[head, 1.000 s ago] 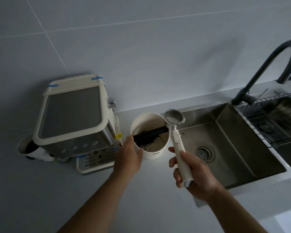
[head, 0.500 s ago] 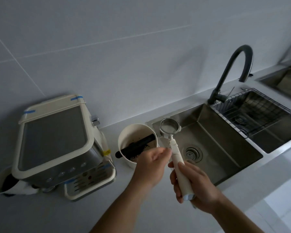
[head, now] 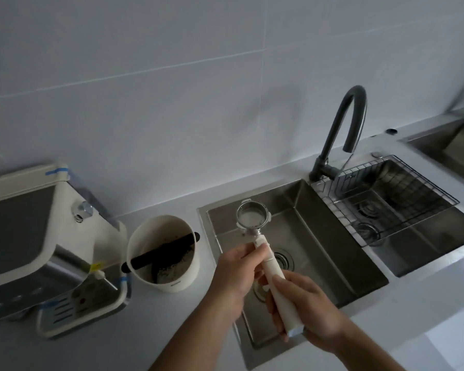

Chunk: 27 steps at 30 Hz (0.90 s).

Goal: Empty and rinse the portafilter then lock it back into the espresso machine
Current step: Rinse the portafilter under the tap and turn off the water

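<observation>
I hold the portafilter (head: 253, 218) over the left sink basin (head: 319, 236), its metal basket facing up and showing a pale inside. My right hand (head: 303, 311) grips the lower end of its cream handle. My left hand (head: 239, 271) closes around the upper part of the handle, just below the basket. The cream espresso machine (head: 38, 250) stands at the left edge of the counter. A cream knock box (head: 164, 253) with a black bar and coffee grounds inside sits between the machine and the sink.
A dark curved faucet (head: 340, 135) rises behind the sink, its spout over the right basin. A wire rack (head: 386, 199) lies in that right basin. The drain (head: 283, 261) is just beyond my hands. White counter (head: 413, 303) runs along the sink's near side.
My left hand left the knock box and came onto the portafilter handle. The portafilter shifted from above the knock box rim to over the sink basin. The camera turned right.
</observation>
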Tool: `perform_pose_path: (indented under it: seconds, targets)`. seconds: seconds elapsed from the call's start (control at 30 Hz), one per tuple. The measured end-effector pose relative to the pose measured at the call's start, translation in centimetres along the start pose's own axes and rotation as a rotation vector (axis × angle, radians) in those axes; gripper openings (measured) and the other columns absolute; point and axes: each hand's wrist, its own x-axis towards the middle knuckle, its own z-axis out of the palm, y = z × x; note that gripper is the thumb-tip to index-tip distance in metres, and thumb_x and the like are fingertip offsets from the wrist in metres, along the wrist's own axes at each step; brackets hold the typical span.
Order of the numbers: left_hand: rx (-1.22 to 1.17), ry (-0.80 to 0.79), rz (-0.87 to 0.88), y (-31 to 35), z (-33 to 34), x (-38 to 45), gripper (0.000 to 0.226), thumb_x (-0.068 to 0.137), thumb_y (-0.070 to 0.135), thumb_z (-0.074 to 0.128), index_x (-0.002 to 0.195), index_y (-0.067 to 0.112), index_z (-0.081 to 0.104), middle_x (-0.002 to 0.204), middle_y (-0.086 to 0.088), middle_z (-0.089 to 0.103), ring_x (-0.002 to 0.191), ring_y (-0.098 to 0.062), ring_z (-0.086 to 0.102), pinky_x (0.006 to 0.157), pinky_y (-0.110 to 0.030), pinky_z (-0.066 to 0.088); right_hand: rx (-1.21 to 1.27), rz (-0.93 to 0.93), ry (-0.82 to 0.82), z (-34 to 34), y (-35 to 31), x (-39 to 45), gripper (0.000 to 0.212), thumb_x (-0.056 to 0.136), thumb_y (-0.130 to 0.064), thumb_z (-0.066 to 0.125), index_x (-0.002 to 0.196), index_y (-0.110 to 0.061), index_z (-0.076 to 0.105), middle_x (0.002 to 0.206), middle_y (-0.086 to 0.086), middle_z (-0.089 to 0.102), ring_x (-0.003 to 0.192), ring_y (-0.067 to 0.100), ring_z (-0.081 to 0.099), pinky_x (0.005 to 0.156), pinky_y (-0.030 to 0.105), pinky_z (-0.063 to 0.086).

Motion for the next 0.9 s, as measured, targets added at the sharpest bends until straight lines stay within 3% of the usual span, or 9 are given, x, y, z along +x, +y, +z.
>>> perform_pose_path:
  seconds: [0.13, 0.3, 0.43, 0.5, 0.67, 0.9]
  targets:
    - [0.007, 0.051, -0.009, -0.6, 4.3, 1.9, 0.017, 0.082, 0.033, 0.071, 0.084, 0.017, 0.077, 0.085, -0.005, 0.077, 0.075, -0.016, 0.072, 0.057, -0.023, 0.051, -0.061, 0.031, 0.009, -5.0, -1.7, -0.4, 0.057, 0.077, -0.043, 0.066, 0.113, 0.001, 0.059, 0.078, 0.014, 0.064, 0.064, 0.022, 0.06, 0.052, 0.031, 0.051]
    - [0.0, 0.115, -0.012, -1.5, 8.9, 4.0, 0.015, 0.084, 0.03, 0.07, 0.078, 0.018, 0.077, 0.084, -0.008, 0.075, 0.077, -0.021, 0.069, 0.065, -0.029, 0.054, -0.01, 0.028, -0.046, -10.2, -3.1, -1.1, 0.038, 0.085, -0.031, 0.064, 0.11, -0.003, 0.065, 0.083, 0.022, 0.06, 0.062, 0.028, 0.059, 0.05, 0.034, 0.052]
    - [-0.054, 0.162, 0.002, -1.4, 11.5, 5.2, 0.014, 0.087, 0.022, 0.068, 0.08, 0.011, 0.075, 0.081, -0.009, 0.071, 0.075, -0.02, 0.064, 0.068, -0.029, 0.051, -0.063, 0.03, -0.03, -13.4, -3.9, -1.5, 0.026, 0.08, -0.024, 0.066, 0.105, -0.02, 0.074, 0.085, 0.011, 0.068, 0.073, 0.022, 0.063, 0.059, 0.032, 0.053]
    - [-0.065, 0.167, -0.004, -1.3, 12.4, 5.7, 0.013, 0.088, 0.021, 0.067, 0.083, 0.011, 0.074, 0.08, -0.006, 0.07, 0.072, -0.015, 0.064, 0.064, -0.024, 0.05, -0.086, 0.043, -0.01, -14.6, -4.1, -1.4, 0.027, 0.079, -0.023, 0.068, 0.106, -0.022, 0.074, 0.085, 0.007, 0.069, 0.076, 0.02, 0.065, 0.061, 0.033, 0.053]
    - [-0.166, 0.187, -0.053, -1.4, 14.3, 7.2, 0.01, 0.087, 0.016, 0.067, 0.083, 0.01, 0.073, 0.084, -0.011, 0.072, 0.079, -0.022, 0.067, 0.068, -0.031, 0.054, -0.187, 0.01, 0.002, -17.4, -4.9, -0.7, 0.034, 0.079, -0.03, 0.071, 0.112, -0.022, 0.072, 0.089, 0.004, 0.07, 0.083, 0.02, 0.064, 0.071, 0.03, 0.05]
    - [-0.201, 0.182, -0.064, -1.8, 16.6, 9.4, 0.008, 0.087, 0.012, 0.067, 0.085, 0.006, 0.073, 0.081, -0.011, 0.069, 0.08, -0.023, 0.067, 0.062, -0.029, 0.056, -0.241, -0.013, -0.017, -20.7, -5.6, 0.5, 0.037, 0.076, -0.039, 0.073, 0.111, -0.028, 0.072, 0.094, 0.009, 0.071, 0.085, 0.022, 0.065, 0.073, 0.032, 0.05]
